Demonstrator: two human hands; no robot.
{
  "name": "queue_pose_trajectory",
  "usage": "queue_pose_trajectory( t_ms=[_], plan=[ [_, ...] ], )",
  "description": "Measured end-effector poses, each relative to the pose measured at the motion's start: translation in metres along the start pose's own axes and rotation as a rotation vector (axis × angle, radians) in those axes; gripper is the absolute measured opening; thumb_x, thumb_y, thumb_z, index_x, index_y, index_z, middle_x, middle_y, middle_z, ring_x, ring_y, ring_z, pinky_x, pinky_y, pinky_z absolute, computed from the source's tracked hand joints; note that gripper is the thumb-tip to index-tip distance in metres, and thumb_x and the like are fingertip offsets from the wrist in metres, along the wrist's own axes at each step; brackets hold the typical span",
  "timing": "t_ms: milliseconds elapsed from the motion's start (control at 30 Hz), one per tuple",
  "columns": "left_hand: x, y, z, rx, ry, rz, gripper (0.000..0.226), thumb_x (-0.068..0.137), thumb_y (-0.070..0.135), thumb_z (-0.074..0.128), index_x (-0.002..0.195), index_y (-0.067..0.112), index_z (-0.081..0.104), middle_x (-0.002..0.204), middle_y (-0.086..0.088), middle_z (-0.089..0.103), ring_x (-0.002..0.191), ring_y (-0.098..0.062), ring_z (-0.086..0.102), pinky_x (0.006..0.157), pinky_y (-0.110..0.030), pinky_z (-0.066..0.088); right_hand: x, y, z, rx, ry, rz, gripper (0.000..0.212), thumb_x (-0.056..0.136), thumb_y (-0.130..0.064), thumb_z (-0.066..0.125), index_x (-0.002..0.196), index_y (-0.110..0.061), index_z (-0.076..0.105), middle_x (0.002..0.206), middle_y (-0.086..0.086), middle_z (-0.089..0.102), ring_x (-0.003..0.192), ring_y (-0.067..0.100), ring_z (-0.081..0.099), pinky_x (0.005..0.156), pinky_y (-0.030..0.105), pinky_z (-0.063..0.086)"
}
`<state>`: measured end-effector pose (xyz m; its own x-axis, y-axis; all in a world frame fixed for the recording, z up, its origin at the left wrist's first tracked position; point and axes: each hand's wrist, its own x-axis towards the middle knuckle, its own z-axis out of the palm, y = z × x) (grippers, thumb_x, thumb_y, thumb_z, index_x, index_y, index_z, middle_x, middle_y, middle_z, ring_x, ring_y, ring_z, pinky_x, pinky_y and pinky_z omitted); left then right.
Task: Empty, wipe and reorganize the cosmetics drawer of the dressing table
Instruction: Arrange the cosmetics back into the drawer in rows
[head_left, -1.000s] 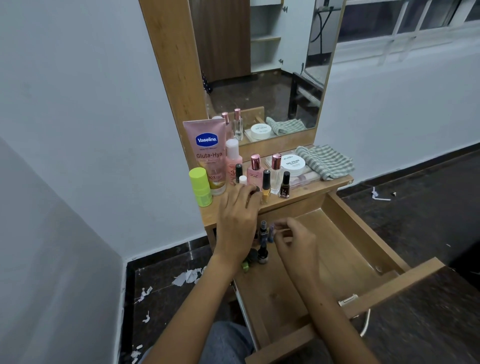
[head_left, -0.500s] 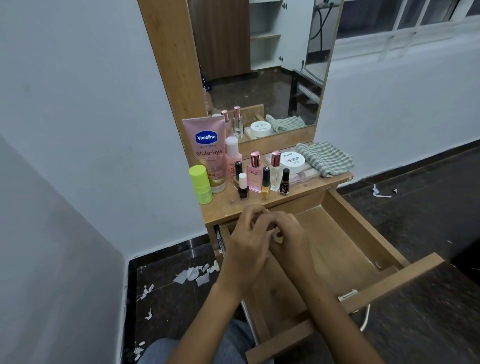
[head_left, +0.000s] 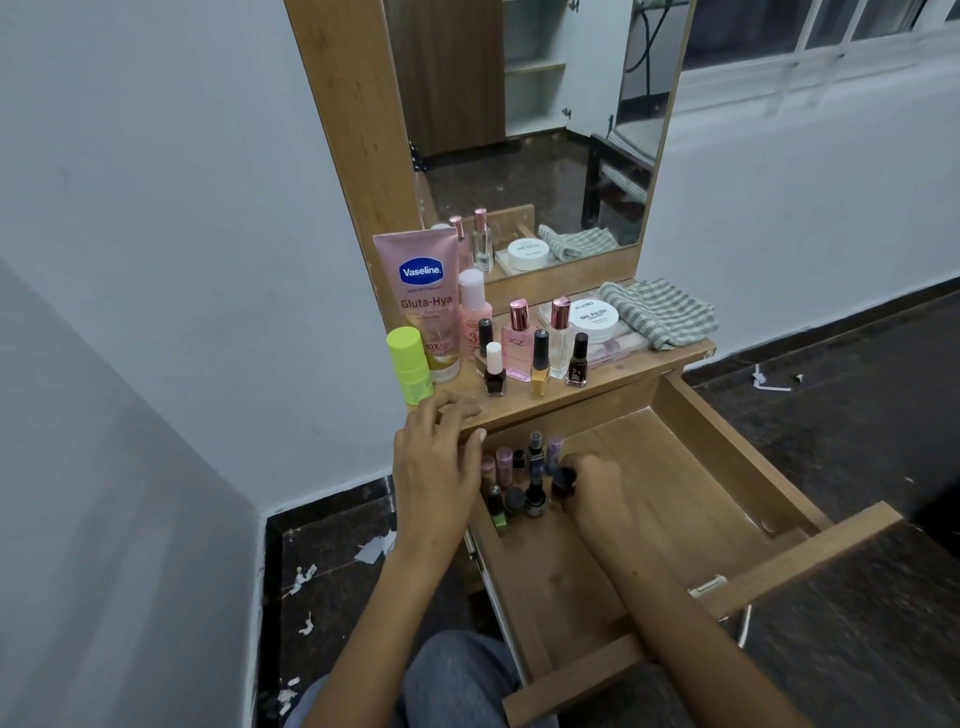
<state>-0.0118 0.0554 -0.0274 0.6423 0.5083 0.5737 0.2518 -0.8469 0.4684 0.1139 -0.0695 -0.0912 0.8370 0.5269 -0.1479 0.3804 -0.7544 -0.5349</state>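
The wooden drawer (head_left: 691, 499) is pulled out, with several small nail polish bottles (head_left: 511, 486) clustered in its back left corner. My right hand (head_left: 597, 486) reaches into the drawer and its fingers curl round a dark nail polish bottle (head_left: 562, 479) at the right of that cluster. My left hand (head_left: 436, 462) hovers over the drawer's left side, its relaxed fingers touching the front edge of the table top (head_left: 613, 379) and holding nothing. Three nail polish bottles stand on the top: white-capped (head_left: 494, 370), yellow (head_left: 540, 365) and dark brown (head_left: 577, 360).
On the top also stand a pink Vaseline tube (head_left: 422, 296), a green stick (head_left: 409, 365), a pink bottle (head_left: 471, 312), two perfume bottles (head_left: 518, 340), a white jar (head_left: 594, 314) and a folded checked cloth (head_left: 657, 310). A mirror (head_left: 530, 130) stands behind. Paper scraps litter the dark floor (head_left: 332, 571).
My left hand left a white-capped bottle on the top, met my right hand over the drawer, then drew back to the top's edge. My right hand dropped onto the bottles in the drawer.
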Motion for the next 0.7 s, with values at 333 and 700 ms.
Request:
queue_pose_trajectory(
  t_ms=[333, 700],
  plan=[
    [0.015, 0.005, 0.008, 0.052, 0.05, 0.05, 0.038, 0.09, 0.013, 0.061, 0.128, 0.012, 0.057, 0.123, -0.008, 0.055, 0.108, -0.02, 0.05, 0.083, -0.033, 0.045, -0.008, 0.011, 0.0, 0.115, 0.07, -0.031, 0.036, 0.076, 0.004, 0.06, 0.105, -0.016, 0.062, 0.106, 0.005, 0.063, 0.094, 0.019, 0.059, 0.078, 0.036, 0.053],
    [0.052, 0.023, 0.024, 0.239, 0.095, 0.093, 0.041, 0.076, 0.018, 0.077, 0.114, 0.013, 0.066, 0.111, -0.014, 0.058, 0.1, -0.027, 0.049, 0.079, -0.034, 0.046, -0.022, -0.006, -0.015, 0.352, 0.47, -0.278, 0.012, 0.084, -0.013, 0.069, 0.092, -0.022, 0.068, 0.093, -0.009, 0.065, 0.084, 0.003, 0.061, 0.066, 0.028, 0.055]
  ],
)
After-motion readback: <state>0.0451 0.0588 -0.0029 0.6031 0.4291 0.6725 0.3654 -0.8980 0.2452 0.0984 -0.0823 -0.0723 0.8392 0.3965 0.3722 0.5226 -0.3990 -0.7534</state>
